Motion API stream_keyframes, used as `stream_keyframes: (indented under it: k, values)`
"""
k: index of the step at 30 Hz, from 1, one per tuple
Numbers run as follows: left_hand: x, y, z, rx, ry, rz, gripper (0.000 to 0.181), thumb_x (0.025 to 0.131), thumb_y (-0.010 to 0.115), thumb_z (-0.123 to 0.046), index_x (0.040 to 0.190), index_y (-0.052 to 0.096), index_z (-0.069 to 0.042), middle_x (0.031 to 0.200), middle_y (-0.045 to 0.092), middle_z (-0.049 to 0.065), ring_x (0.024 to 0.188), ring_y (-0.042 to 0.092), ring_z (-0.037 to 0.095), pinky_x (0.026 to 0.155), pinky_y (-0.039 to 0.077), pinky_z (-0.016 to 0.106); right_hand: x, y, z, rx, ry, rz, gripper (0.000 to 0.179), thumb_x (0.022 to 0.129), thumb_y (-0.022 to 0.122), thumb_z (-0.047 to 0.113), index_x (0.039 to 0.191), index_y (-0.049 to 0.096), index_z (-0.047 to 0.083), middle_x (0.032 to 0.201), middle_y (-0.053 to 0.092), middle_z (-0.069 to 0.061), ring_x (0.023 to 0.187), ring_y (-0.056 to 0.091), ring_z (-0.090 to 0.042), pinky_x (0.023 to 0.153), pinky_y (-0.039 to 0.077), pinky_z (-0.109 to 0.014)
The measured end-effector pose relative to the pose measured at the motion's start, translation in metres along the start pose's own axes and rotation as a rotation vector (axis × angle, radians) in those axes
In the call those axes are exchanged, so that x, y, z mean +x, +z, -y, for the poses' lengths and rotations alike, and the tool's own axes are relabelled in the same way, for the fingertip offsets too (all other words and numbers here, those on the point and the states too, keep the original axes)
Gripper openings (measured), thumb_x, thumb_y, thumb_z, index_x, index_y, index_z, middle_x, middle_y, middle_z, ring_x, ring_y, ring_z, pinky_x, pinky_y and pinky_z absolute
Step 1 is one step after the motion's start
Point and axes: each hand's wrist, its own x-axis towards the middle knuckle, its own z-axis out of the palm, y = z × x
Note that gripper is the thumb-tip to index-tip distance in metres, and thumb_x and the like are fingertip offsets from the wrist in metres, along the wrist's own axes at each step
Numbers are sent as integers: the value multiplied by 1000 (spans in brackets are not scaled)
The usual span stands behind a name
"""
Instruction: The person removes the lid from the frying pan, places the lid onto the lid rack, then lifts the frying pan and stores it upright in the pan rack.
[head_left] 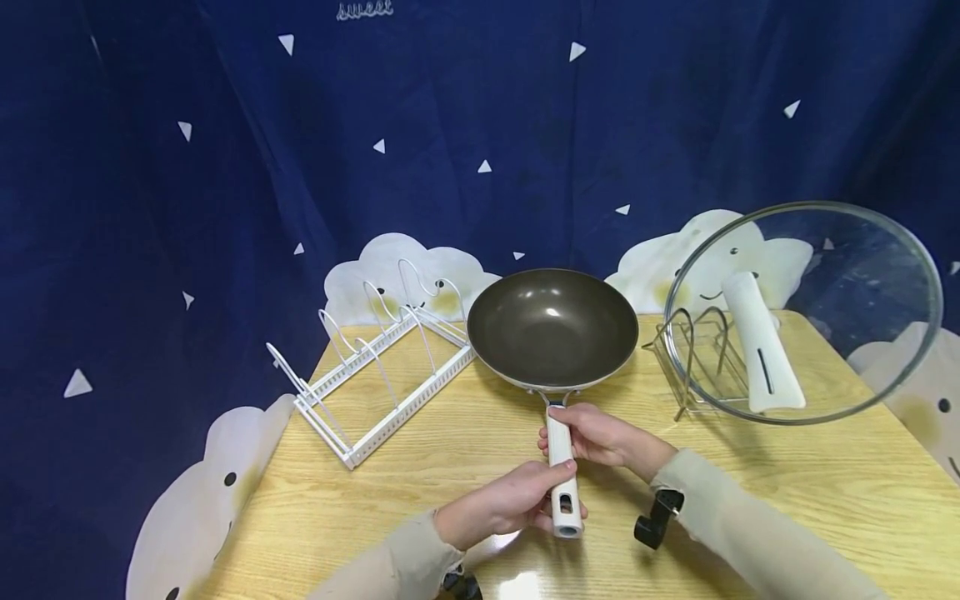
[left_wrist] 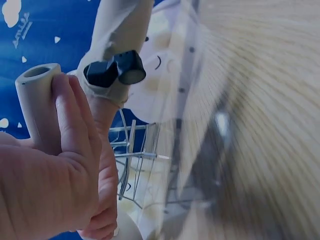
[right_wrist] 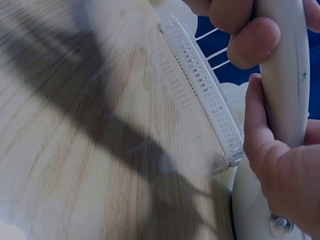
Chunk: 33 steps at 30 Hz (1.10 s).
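A dark-coated frying pan [head_left: 553, 329] with a white handle [head_left: 560, 442] is held over the middle of the table, bowl pointing away from me. My left hand [head_left: 510, 502] grips the handle near its hollow end, thumb on top. Closer to the bowl, my right hand [head_left: 600, 435] grips the same handle. The left wrist view shows the handle's open end [left_wrist: 39, 72] above the left fingers. From the right wrist view, fingers curl around the handle [right_wrist: 287, 75], and the pan's pale outer side [right_wrist: 250, 200] shows below.
Left of the pan stands a white wire rack [head_left: 408, 408] with upright loops. To the right, a glass lid [head_left: 840, 317] with a white grip [head_left: 765, 350] stands in a small metal rack [head_left: 686, 367]. A dark blue curtain [head_left: 450, 100] hangs behind the wooden table [head_left: 300, 533].
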Motion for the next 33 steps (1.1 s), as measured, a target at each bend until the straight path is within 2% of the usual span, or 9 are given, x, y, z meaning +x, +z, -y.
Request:
stream_keyframes:
  k: [11,16,24,27,33]
  values:
    - [11,22,2,-122,29,-64,28,98,46,-34,98,50,-6,76,65,5,76,68,21,73,57,39,-9,-5,4,-2,30,-14,33,105,29,21,106,36,-11,86,60,-14,80,66,-23,81,55,-35]
    - [16,28,5,-176,40,-97,26,97,48,-33,95,52,-7,74,64,5,71,67,19,72,56,39,-12,-7,6,43,48,10,33,104,30,21,107,37,-11,89,60,-15,82,66,-24,85,53,-36]
    - [22,37,11,-237,52,-106,29,97,47,-36,91,55,-9,73,64,4,69,66,15,74,56,38,-15,-7,11,110,61,17,29,104,28,16,115,30,-11,95,57,-13,86,62,-19,88,52,-32]
    - [23,41,10,-260,56,-111,29,97,47,-36,91,55,-8,73,63,5,69,65,14,77,56,39,-17,-10,13,145,71,53,29,104,27,15,114,30,-11,95,56,-12,86,61,-17,87,51,-29]
    - [27,48,8,-340,46,-80,26,97,48,-32,87,54,-9,76,61,3,73,63,12,85,52,39,-21,-19,17,220,88,174,28,104,22,14,109,36,-10,95,56,-12,86,62,-15,85,51,-25]
